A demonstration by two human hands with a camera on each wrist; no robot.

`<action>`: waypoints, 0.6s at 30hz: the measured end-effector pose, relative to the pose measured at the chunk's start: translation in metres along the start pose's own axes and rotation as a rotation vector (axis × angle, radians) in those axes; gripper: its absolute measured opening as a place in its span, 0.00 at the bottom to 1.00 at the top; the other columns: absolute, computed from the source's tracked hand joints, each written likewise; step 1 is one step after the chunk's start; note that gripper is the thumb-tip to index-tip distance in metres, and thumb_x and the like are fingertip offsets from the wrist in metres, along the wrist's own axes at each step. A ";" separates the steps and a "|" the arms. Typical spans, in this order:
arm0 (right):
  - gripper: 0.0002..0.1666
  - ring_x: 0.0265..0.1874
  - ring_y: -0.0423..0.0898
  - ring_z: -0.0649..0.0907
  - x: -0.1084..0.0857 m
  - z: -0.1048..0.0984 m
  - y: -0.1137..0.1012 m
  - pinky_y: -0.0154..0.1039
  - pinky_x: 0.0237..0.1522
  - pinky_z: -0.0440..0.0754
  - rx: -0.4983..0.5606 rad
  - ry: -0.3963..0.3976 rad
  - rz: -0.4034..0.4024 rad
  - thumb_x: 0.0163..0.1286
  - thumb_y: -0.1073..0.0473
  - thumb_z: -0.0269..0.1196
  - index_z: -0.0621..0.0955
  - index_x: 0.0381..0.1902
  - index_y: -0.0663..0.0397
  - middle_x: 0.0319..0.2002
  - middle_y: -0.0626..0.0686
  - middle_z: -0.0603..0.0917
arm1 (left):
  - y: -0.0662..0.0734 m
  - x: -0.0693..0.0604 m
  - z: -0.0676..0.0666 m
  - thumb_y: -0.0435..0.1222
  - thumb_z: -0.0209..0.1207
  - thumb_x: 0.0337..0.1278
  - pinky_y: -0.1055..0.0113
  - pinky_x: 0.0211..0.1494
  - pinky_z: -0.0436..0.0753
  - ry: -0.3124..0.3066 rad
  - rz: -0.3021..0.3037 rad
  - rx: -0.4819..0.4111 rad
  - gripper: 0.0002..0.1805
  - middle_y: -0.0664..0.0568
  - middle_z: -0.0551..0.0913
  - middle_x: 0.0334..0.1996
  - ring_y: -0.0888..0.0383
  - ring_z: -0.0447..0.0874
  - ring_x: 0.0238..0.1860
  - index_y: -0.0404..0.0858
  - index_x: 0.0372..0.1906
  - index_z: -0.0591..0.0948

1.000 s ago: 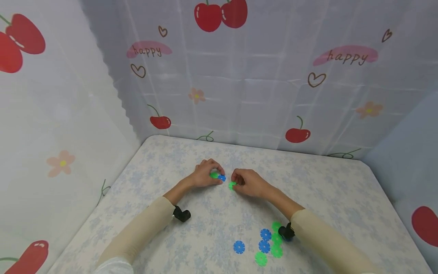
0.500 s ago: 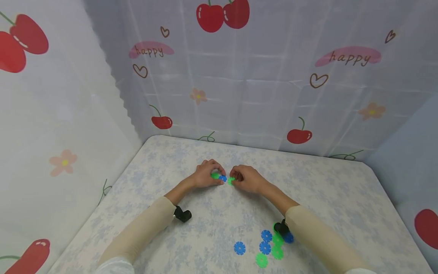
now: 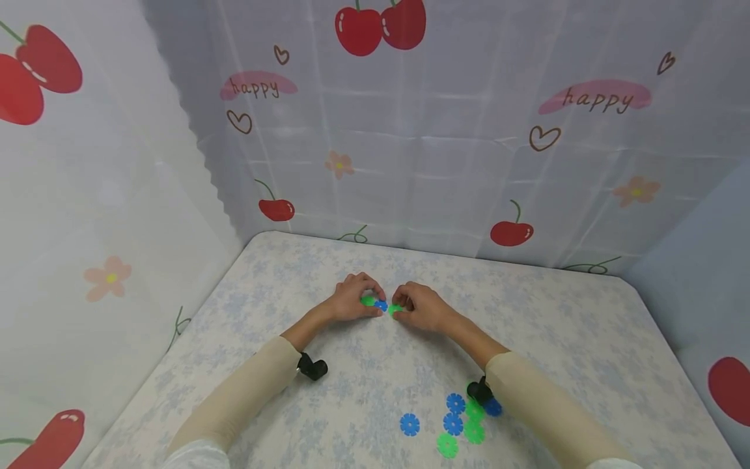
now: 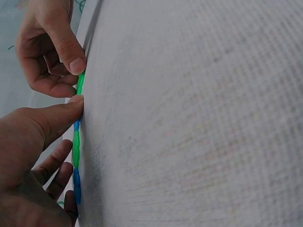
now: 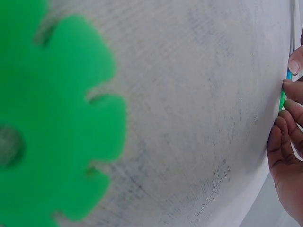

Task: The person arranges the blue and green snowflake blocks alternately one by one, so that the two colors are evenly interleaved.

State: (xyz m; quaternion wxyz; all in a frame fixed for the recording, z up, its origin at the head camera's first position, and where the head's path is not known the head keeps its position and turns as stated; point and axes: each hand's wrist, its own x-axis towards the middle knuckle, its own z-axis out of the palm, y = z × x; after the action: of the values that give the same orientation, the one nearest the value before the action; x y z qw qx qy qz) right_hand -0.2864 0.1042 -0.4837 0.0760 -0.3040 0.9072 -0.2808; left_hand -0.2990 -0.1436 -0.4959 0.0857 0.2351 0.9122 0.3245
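Observation:
In the head view, my left hand (image 3: 353, 298) holds a blue notched interlocking disc (image 3: 381, 305) between thumb and fingers, near the table's far middle. A green disc (image 3: 367, 301) lies within the curve of that hand. Just to the right, my right hand (image 3: 426, 308) pinches another green disc (image 3: 394, 311) by its right edge, close beside the blue one. Edge-on in the left wrist view, a green disc (image 4: 76, 149) and a blue disc (image 4: 77, 185) follow in the row under my left palm. Whether the two held discs touch is hard to tell.
Several loose discs lie near the front: a single blue disc (image 3: 409, 425), a green disc (image 3: 447, 445), and a cluster with blue (image 3: 453, 423) and green (image 3: 473, 432) ones. The right wrist camera (image 3: 480, 391) partly covers the cluster. A printed curtain (image 3: 410, 163) stands behind the table (image 3: 281, 273).
My right hand has moved slightly left and away from me, bringing its green disc up beside the blue one. My left hand has stayed almost still.

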 end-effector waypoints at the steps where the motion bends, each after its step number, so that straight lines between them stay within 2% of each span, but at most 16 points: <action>1: 0.14 0.40 0.42 0.83 0.000 0.000 0.000 0.42 0.47 0.84 0.001 0.001 0.001 0.74 0.55 0.73 0.85 0.51 0.53 0.46 0.52 0.85 | 0.000 0.000 0.000 0.45 0.73 0.67 0.36 0.70 0.62 0.000 0.001 0.002 0.11 0.50 0.77 0.65 0.44 0.68 0.67 0.52 0.50 0.88; 11: 0.14 0.40 0.42 0.83 0.002 0.002 -0.001 0.42 0.47 0.84 0.005 0.007 0.004 0.73 0.53 0.74 0.86 0.50 0.53 0.44 0.52 0.85 | 0.001 0.001 -0.001 0.45 0.74 0.66 0.36 0.72 0.62 -0.003 -0.005 0.010 0.11 0.49 0.77 0.65 0.44 0.68 0.67 0.53 0.50 0.88; 18: 0.17 0.41 0.43 0.83 -0.002 0.003 0.001 0.41 0.47 0.83 0.031 0.020 -0.015 0.73 0.54 0.74 0.85 0.54 0.55 0.46 0.54 0.85 | 0.000 0.001 -0.002 0.45 0.74 0.66 0.35 0.72 0.61 -0.014 0.001 0.003 0.12 0.49 0.77 0.65 0.43 0.68 0.68 0.52 0.50 0.88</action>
State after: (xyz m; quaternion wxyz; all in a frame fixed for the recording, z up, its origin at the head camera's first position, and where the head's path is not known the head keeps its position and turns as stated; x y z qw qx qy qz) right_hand -0.2848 0.1045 -0.4867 0.0693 -0.3068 0.9011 -0.2984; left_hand -0.3009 -0.1441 -0.4944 0.0917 0.2377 0.9120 0.3216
